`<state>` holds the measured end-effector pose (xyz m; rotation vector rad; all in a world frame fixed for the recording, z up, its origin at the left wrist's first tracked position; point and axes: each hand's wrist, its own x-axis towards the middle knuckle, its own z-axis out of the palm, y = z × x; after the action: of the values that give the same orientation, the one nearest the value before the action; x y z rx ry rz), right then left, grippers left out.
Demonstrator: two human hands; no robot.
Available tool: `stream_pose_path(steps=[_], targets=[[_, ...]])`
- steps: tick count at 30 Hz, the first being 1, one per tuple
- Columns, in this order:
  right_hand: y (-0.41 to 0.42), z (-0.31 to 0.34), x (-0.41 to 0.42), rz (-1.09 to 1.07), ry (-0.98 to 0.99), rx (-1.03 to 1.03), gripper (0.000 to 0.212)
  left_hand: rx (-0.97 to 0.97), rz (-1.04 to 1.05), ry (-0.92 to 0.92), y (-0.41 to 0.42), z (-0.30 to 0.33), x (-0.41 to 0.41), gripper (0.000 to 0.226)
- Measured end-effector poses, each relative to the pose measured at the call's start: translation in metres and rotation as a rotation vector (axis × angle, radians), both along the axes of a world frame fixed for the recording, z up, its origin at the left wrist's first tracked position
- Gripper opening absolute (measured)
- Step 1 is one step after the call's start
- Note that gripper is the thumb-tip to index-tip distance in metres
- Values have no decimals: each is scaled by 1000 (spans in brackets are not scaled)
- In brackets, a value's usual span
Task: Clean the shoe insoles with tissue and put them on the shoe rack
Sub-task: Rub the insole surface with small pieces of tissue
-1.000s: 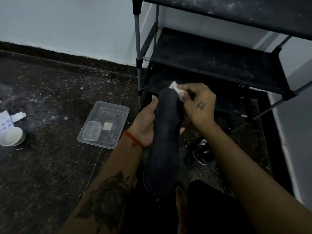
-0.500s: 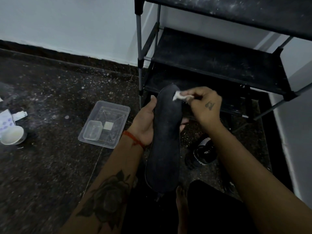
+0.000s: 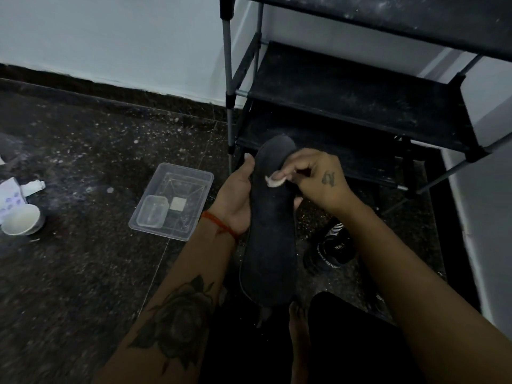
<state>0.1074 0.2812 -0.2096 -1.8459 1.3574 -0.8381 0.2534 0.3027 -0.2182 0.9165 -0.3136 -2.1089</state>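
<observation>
A long black shoe insole [image 3: 270,245] stands nearly upright in front of me, its toe end pointing toward the shoe rack [image 3: 346,101]. My left hand [image 3: 235,200] grips the insole from the left side, thumb along its edge. My right hand [image 3: 315,178] pinches a small wad of white tissue [image 3: 274,182] and presses it against the upper part of the insole. The rack's black shelves are dusty and hold nothing that I can see.
A clear plastic tray [image 3: 171,200] with a small clear tub inside lies on the dark speckled floor to the left. A white bowl [image 3: 22,223] and a tissue pack [image 3: 11,198] sit at far left. A black shoe [image 3: 332,248] lies under my right forearm.
My right hand has dragged the tissue down from the insole's tip to a spot lower on its upper part. The left hand keeps its hold.
</observation>
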Motion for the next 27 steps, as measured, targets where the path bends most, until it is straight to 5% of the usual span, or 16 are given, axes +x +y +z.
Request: stream_pose_path(steps=[6,15,18,22,27], targets=[[-9,-3,-1,-420,-43,-164,28,-26,-1,10,-1,4,-1,66],[-1,-1,-2,-95,85,51,31,-61,-7,-52,-3,-4,5,67],[-2,4,-7,-243,-3,97,28,-52,-1,-57,-4,-2,4,68],[-4,16,4,-289,-428,300,24,-68,3,-23,-3,-1,2,69],[-5,4,14,-353,-312,266,23,-93,-45,6,-1,1,-1,70]])
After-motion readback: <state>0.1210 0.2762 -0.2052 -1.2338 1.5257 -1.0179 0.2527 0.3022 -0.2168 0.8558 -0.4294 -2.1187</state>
